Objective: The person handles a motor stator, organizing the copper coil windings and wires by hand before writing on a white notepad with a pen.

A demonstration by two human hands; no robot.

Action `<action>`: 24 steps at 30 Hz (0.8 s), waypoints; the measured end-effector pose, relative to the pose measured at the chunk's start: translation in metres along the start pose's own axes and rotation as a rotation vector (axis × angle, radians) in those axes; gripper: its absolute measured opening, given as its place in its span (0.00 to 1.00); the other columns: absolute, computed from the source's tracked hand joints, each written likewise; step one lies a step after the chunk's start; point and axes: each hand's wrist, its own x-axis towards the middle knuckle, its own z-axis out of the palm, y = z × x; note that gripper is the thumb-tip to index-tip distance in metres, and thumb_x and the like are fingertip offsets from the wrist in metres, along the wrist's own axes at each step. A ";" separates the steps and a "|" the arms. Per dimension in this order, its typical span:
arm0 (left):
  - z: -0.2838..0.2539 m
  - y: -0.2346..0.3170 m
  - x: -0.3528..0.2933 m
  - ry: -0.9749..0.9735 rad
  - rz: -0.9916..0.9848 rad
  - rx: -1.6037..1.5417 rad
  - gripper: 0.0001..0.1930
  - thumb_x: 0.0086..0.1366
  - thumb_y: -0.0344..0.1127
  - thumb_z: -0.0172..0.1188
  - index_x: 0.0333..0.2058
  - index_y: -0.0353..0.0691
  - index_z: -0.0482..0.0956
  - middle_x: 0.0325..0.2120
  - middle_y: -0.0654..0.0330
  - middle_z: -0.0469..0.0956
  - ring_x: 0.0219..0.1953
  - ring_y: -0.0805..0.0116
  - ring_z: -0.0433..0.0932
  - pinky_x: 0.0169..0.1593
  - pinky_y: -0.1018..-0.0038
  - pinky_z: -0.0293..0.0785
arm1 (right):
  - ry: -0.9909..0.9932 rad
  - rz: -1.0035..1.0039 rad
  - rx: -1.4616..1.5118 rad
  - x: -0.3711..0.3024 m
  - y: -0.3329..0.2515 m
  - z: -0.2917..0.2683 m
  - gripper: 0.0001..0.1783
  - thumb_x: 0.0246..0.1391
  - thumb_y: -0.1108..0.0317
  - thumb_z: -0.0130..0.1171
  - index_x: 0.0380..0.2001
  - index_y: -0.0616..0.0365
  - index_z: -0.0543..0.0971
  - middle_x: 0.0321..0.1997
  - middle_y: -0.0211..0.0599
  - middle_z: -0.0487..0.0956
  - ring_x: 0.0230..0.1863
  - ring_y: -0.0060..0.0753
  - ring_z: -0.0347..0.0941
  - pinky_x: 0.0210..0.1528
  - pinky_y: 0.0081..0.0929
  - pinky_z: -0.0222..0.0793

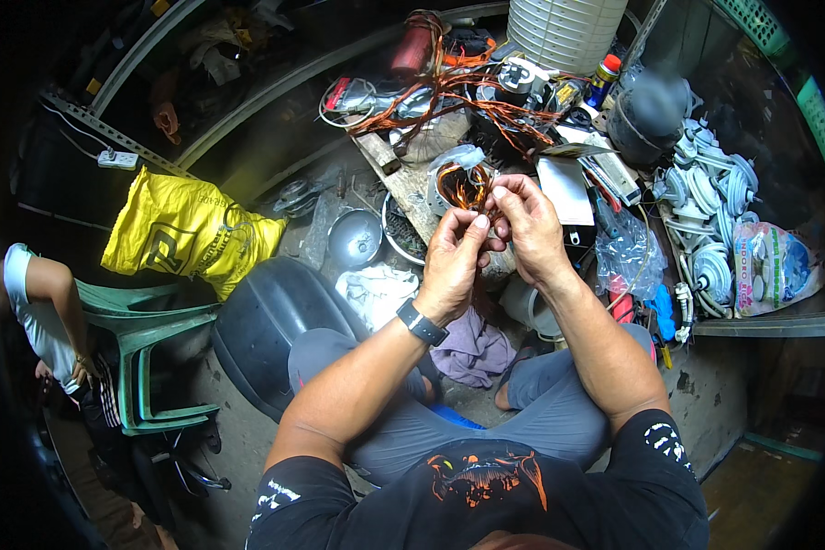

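Observation:
Just beyond my fingertips sits a coil of copper wire [466,186] inside a pale round metal housing, likely a motor stator, with whitish plastic [463,156] over its far edge. My left hand [456,252], a dark band at its wrist, is closed in a pinch at the near side of the coil. My right hand [530,220] also pinches, thumb against fingers, close beside the left one. Whatever thin thing lies between the fingertips is too small to make out. Under the coil area runs a worn wooden board [417,209].
Orange-brown wires [440,92] tangle at the back, near a spray can [601,81]. White fan-like motor parts [706,197] pile up at right. A grey metal bowl [355,236], yellow sack [188,227] and black case [280,335] lie left. A person [50,312] stands by green chairs [142,339].

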 end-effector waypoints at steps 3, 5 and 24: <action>0.001 0.000 0.000 0.013 0.001 0.013 0.08 0.72 0.38 0.55 0.42 0.42 0.70 0.33 0.64 0.78 0.32 0.79 0.78 0.30 0.85 0.67 | -0.017 -0.007 -0.055 0.000 0.000 0.000 0.07 0.63 0.67 0.59 0.42 0.56 0.75 0.30 0.23 0.73 0.24 0.09 0.65 0.20 0.10 0.63; 0.001 0.001 0.000 0.012 -0.009 0.022 0.07 0.72 0.39 0.55 0.42 0.43 0.70 0.34 0.63 0.78 0.34 0.77 0.78 0.32 0.83 0.67 | -0.016 -0.034 -0.058 0.000 0.000 0.001 0.07 0.63 0.67 0.59 0.40 0.56 0.75 0.30 0.23 0.73 0.25 0.09 0.65 0.20 0.10 0.63; -0.001 0.012 0.003 0.028 0.054 0.046 0.08 0.72 0.36 0.55 0.42 0.37 0.76 0.35 0.63 0.79 0.34 0.78 0.77 0.36 0.83 0.71 | -0.119 0.038 0.028 0.006 -0.013 -0.019 0.05 0.65 0.70 0.52 0.38 0.59 0.70 0.31 0.36 0.77 0.26 0.23 0.76 0.28 0.19 0.73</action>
